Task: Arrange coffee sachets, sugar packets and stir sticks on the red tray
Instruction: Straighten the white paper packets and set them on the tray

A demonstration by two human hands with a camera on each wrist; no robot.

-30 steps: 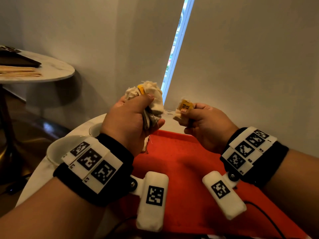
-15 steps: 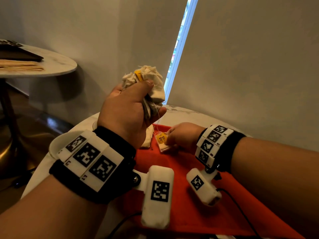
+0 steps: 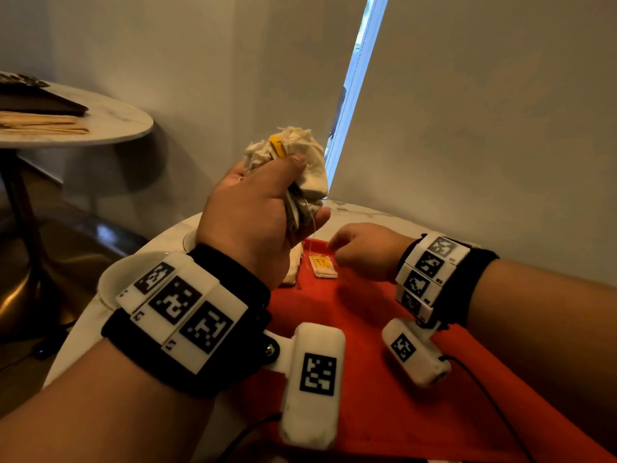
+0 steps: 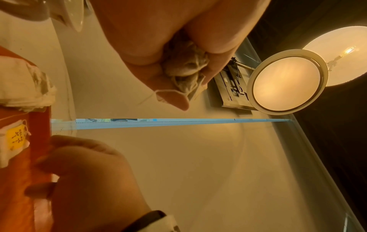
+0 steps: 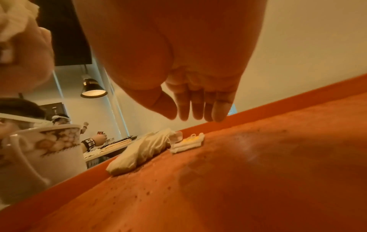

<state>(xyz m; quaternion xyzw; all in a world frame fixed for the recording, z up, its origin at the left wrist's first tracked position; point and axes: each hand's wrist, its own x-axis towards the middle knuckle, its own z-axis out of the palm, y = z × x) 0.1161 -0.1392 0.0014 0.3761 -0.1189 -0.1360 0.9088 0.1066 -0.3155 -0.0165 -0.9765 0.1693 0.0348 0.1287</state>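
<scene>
My left hand (image 3: 253,208) is raised above the tray's far left corner and grips a crumpled bunch of white sachets (image 3: 300,152) with a yellow tag showing; the left wrist view shows the bunch (image 4: 186,66) squeezed in the palm, a string dangling. On the red tray (image 3: 367,329) lies one white sachet with a yellow label (image 3: 323,266), flat near the far rim. My right hand (image 3: 347,252) hovers just right of it, fingers (image 5: 196,106) hanging loose and holding nothing. Another white sachet pile (image 3: 292,269) rests at the tray's left edge.
White cups (image 3: 120,282) stand on the marble table left of the tray; one has a floral pattern (image 5: 39,149). A second round table (image 3: 110,125) at the back left carries wooden stir sticks (image 3: 43,125) and a dark folder. The wall is close behind the tray.
My right hand came down from chest height to the tray, laid the yellow-labelled sachet flat and let go of it. The left hand kept its bunch raised.
</scene>
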